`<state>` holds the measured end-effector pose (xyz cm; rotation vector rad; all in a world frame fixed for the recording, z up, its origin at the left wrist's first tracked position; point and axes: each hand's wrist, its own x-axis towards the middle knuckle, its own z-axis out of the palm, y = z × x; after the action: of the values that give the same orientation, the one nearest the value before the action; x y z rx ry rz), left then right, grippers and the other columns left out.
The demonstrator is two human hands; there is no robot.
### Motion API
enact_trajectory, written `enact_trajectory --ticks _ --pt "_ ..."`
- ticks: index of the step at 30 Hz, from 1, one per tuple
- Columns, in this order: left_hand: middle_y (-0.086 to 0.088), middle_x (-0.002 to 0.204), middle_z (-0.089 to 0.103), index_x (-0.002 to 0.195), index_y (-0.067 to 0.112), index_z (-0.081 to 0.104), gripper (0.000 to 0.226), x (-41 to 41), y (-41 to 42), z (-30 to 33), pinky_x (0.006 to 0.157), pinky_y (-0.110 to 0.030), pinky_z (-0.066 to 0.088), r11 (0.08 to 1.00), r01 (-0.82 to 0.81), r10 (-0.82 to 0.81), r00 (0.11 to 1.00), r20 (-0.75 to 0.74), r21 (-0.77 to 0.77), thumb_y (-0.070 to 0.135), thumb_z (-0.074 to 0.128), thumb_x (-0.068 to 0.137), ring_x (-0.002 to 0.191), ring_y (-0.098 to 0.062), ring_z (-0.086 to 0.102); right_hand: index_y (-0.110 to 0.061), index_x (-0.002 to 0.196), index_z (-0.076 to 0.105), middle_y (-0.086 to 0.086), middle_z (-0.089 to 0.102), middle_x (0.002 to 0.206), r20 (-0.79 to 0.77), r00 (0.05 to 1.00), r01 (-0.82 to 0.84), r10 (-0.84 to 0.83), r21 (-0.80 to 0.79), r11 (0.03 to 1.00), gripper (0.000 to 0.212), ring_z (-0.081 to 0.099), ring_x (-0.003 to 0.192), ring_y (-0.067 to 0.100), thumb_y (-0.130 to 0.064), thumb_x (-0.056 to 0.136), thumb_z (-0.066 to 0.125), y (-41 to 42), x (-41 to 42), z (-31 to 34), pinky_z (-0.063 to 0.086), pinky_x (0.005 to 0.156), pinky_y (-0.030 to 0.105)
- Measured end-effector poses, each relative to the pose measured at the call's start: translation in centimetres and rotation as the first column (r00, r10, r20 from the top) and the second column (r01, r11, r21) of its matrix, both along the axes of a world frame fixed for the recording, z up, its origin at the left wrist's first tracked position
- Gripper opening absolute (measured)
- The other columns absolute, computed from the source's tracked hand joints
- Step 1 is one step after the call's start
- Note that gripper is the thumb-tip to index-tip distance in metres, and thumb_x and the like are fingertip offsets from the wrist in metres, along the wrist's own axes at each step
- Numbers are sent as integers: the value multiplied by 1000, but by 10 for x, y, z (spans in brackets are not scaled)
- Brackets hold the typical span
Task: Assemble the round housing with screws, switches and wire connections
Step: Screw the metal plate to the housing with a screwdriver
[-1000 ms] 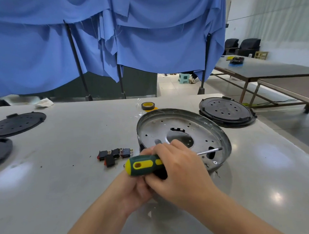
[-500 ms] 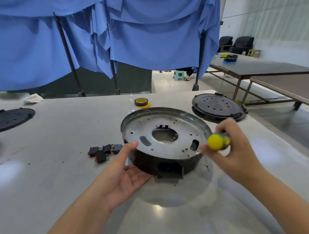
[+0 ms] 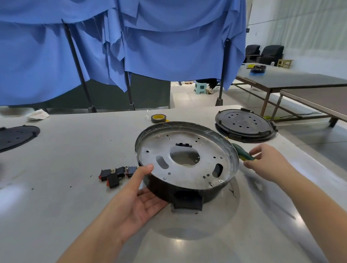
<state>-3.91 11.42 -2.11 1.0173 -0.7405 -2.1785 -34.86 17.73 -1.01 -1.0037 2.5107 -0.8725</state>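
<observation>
Cradled the round housing (image 3: 187,160) with the left hand (image 3: 138,200), palm up against its black side wall, thumb on the rim; pinched the green screwdriver (image 3: 241,154) with the right hand (image 3: 268,162) just right of the housing; left black switches (image 3: 115,173) beside the left thumb; kept a tape roll (image 3: 158,118) beyond.

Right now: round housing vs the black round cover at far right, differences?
The round housing is bare metal inside with a large centre hole; the black cover is matte black with only small holes. The housing is a deep dish, tilted, held at its near rim by the left hand; the cover is shallow, lies flat, untouched. Both are round and sit on the same table.
</observation>
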Motion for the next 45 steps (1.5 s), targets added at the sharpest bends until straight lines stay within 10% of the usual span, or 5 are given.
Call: enact_trajectory --ticks 7,15,23,32,45 --pt "-25 107 70 116 -7 59 80 2 0 3 79 -43 60 1000 8 -8 1000 -15 0 35 82 52 94 -35 71 -20 94 50 -2 58 80 -203 979 -8 19 57 998 33 56 69 15 -34 77 74 2 11 -14 39 52 27" --pt "-21 97 72 97 -4 73 55 12 -5 12 65 -41 61 999 -30 28 995 -100 -16 35 79 59 82 -33 73 -19 110 58 4 54 106 -494 866 -62 76 44 997 37 48 101 23 -42 82 66 5 30 -5 45 79 34" --pt "-19 98 73 88 3 65 42 29 -23 19 73 -45 60 971 -238 227 942 -247 -16 33 79 62 93 -31 72 -25 90 63 -7 61 88 -262 922 -281 284 50 958 23 57 83 13 -42 76 70 1 62 17 44 69 27" --pt "-17 111 67 114 4 58 55 38 -38 13 82 -35 55 902 -431 417 884 -213 -21 38 73 73 98 -27 71 -24 79 69 -11 70 80 21 775 -632 632 15 775 17 59 67 0 -39 73 74 -37 163 -10 47 62 19" --pt "-17 108 67 104 5 58 52 35 -37 10 84 -34 54 909 -417 398 885 -241 -31 38 73 68 100 -26 68 -18 89 71 -2 70 94 -168 782 -619 600 -103 779 12 62 89 18 -21 85 60 -63 210 -31 50 77 28"
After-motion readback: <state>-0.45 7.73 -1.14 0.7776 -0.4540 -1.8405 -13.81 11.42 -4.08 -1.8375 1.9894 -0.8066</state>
